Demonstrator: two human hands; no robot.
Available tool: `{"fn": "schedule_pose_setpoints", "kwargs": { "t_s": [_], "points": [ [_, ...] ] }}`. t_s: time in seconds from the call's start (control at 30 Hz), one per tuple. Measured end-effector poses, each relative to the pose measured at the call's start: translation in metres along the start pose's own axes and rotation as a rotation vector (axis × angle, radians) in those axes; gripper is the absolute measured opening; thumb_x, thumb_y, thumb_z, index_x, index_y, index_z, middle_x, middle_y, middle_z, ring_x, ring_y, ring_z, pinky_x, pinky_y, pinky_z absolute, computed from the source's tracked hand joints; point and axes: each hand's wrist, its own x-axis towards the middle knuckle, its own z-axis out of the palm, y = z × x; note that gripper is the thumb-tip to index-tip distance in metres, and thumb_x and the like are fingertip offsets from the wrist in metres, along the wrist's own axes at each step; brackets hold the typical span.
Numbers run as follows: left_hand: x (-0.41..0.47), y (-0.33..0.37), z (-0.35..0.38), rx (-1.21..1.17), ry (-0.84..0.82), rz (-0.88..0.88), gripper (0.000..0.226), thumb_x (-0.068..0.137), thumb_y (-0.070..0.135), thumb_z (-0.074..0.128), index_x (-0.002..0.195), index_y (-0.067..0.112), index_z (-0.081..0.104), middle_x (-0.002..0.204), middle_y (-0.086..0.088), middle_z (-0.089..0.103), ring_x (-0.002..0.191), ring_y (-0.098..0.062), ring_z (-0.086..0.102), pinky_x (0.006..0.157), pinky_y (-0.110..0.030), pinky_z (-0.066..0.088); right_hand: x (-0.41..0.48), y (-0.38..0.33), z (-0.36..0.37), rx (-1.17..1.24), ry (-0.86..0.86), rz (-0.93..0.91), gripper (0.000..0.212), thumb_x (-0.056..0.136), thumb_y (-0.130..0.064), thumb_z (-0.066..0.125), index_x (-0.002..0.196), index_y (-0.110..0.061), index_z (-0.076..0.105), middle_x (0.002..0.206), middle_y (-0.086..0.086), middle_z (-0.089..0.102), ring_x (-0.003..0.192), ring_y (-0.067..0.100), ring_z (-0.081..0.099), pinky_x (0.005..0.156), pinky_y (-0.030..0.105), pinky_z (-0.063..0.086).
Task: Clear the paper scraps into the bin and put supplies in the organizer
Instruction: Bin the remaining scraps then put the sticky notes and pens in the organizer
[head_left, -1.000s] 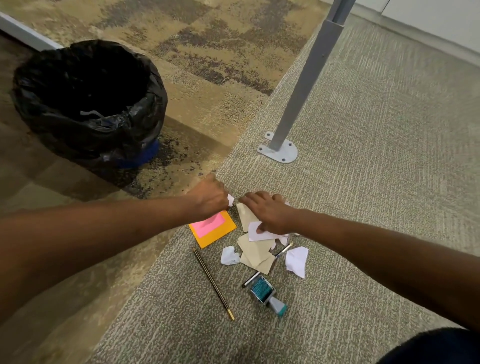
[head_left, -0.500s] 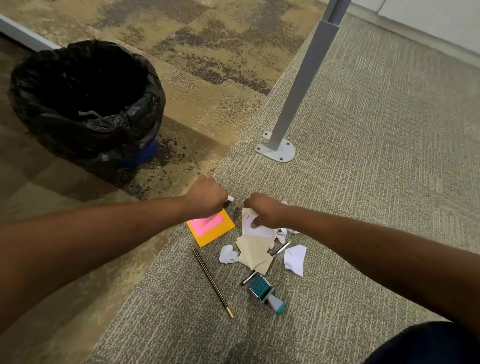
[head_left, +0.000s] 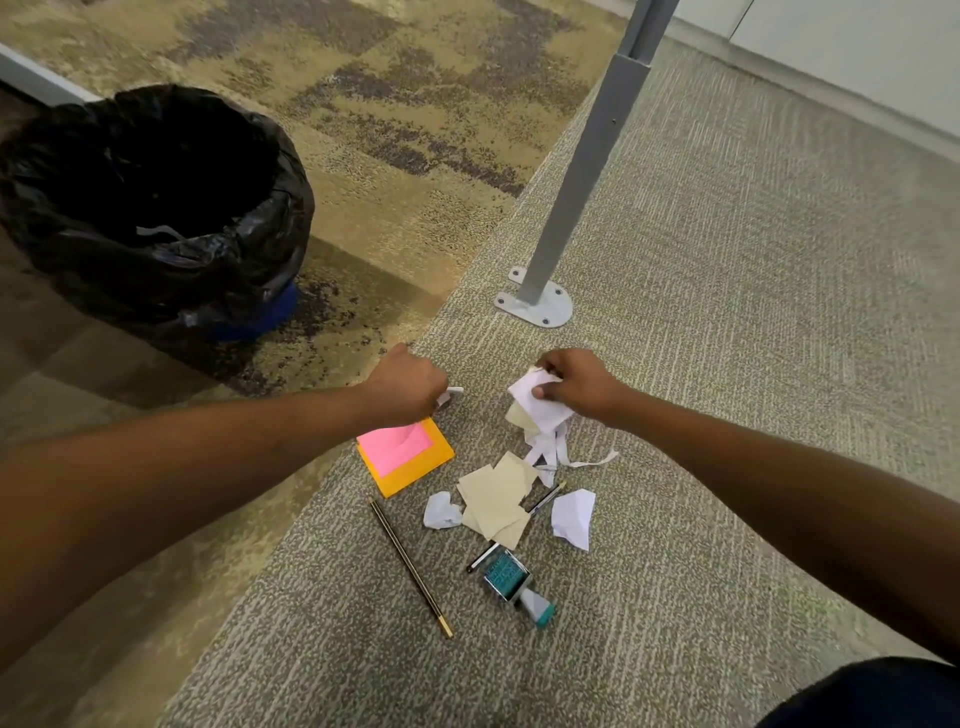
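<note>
Scraps (head_left: 537, 408) bunched in the right hand (head_left: 579, 384), white and tan sheets hanging from the closed grip, thin white strips trailing down to the carpet (head_left: 727, 338). Left hand (head_left: 410, 384) curled shut, a small white scrap (head_left: 451, 395) poking out from the fist, just above the sticky notes (head_left: 405, 457). More litter below and between both hands: tan pieces (head_left: 496, 499), a crumpled white ball (head_left: 441, 512), a folded white scrap (head_left: 574, 517). Pencil (head_left: 410, 566) lying flat, long axis running from upper left to lower right, gold tip nearest the viewer. Pen (head_left: 540, 501) half hidden under the tan pieces, slanted the other way. Stamp (head_left: 514, 582) on its side near the pen's lower end. Bin (head_left: 156, 218) with black liner well apart, up left.
</note>
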Motion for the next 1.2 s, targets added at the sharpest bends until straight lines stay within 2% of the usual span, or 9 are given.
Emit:
{"fn": "schedule_pose_setpoints", "kwargs": {
  "t_s": [0.1, 0.23, 0.33, 0.43, 0.57, 0.73, 0.97, 1.1, 1.2],
  "points": [
    [0.002, 0.003, -0.004, -0.129, 0.011, -0.033, 0.02, 0.083, 0.028, 0.057, 0.069, 0.019, 0.047, 0.076, -0.006, 0.067, 0.073, -0.026, 0.063, 0.068, -0.03, 0.031, -0.008, 0.017, -0.011, 0.018, 0.012, 0.088, 0.019, 0.081, -0.011, 0.07, 0.093, 0.001, 0.063, 0.087, 0.014, 0.062, 0.08, 0.027, 0.058, 0.065, 0.031, 0.041],
    [-0.002, 0.02, -0.014, -0.184, 0.037, -0.001, 0.021, 0.083, 0.033, 0.057, 0.069, 0.017, 0.052, 0.073, -0.006, 0.067, 0.07, -0.027, 0.064, 0.061, -0.028, 0.034, -0.02, 0.029, -0.009, 0.005, -0.014, 0.106, 0.018, 0.081, -0.014, 0.069, 0.072, -0.009, 0.054, 0.071, 0.006, 0.053, 0.071, 0.022, 0.051, 0.053, 0.028, 0.032],
    [-0.015, 0.041, -0.017, -0.177, 0.078, 0.118, 0.024, 0.085, 0.033, 0.051, 0.075, 0.015, 0.062, 0.068, -0.005, 0.064, 0.065, -0.025, 0.062, 0.06, -0.028, 0.029, -0.025, 0.029, 0.002, -0.018, -0.045, 0.115, 0.014, 0.084, -0.016, 0.066, 0.08, -0.008, 0.056, 0.081, 0.012, 0.056, 0.075, 0.024, 0.054, 0.055, 0.028, 0.035],
    [-0.032, 0.064, -0.017, -0.161, 0.111, 0.234, 0.023, 0.085, 0.029, 0.044, 0.078, 0.017, 0.062, 0.067, -0.001, 0.061, 0.066, -0.021, 0.056, 0.066, -0.028, 0.033, -0.024, 0.024, 0.01, -0.075, -0.051, 0.099, 0.018, 0.086, -0.022, 0.063, 0.088, -0.004, 0.059, 0.092, 0.02, 0.061, 0.088, 0.03, 0.058, 0.072, 0.033, 0.041],
    [-0.055, 0.089, -0.009, -0.104, 0.18, 0.385, 0.015, 0.085, 0.022, 0.05, 0.083, 0.012, 0.061, 0.075, -0.003, 0.06, 0.08, -0.023, 0.052, 0.073, -0.036, 0.042, -0.023, 0.022, 0.021, -0.26, -0.074, 0.039, 0.023, 0.088, -0.028, 0.059, 0.093, -0.006, 0.062, 0.105, 0.021, 0.061, 0.107, 0.032, 0.052, 0.1, 0.041, 0.028],
    [-0.082, 0.098, 0.013, 0.035, 0.203, 0.457, 0.012, 0.089, 0.017, 0.049, 0.085, 0.01, 0.057, 0.082, -0.008, 0.062, 0.086, -0.031, 0.056, 0.065, -0.039, 0.045, -0.028, 0.035, 0.049, -0.37, -0.164, -0.024, 0.043, 0.087, -0.03, 0.06, 0.119, -0.004, 0.053, 0.129, 0.021, 0.044, 0.122, 0.032, 0.036, 0.106, 0.043, 0.022],
    [-0.086, 0.098, 0.037, 0.109, 0.189, 0.444, 0.025, 0.094, 0.017, 0.039, 0.102, -0.001, 0.054, 0.116, -0.029, 0.059, 0.107, -0.042, 0.056, 0.071, -0.044, 0.05, -0.03, 0.039, 0.071, -0.3, -0.125, 0.014, 0.075, 0.073, -0.022, 0.076, 0.134, -0.015, 0.032, 0.144, 0.023, 0.021, 0.128, 0.046, 0.03, 0.102, 0.053, 0.033],
    [-0.085, 0.099, 0.038, 0.093, 0.18, 0.444, 0.041, 0.095, 0.018, 0.025, 0.115, -0.004, 0.053, 0.13, -0.034, 0.051, 0.114, -0.045, 0.055, 0.076, -0.043, 0.053, -0.026, 0.038, 0.071, -0.243, -0.131, 0.064, 0.087, 0.069, -0.02, 0.08, 0.139, -0.01, 0.03, 0.134, 0.021, 0.035, 0.121, 0.039, 0.041, 0.099, 0.044, 0.038],
    [-0.083, 0.103, 0.038, 0.083, 0.161, 0.441, 0.044, 0.096, 0.016, 0.024, 0.126, -0.007, 0.045, 0.136, -0.036, 0.043, 0.119, -0.047, 0.05, 0.081, -0.046, 0.053, -0.024, 0.036, 0.066, -0.231, -0.132, 0.06, 0.075, 0.068, -0.019, 0.081, 0.131, -0.005, 0.043, 0.13, 0.02, 0.05, 0.119, 0.035, 0.047, 0.093, 0.035, 0.039]
  ]
}}
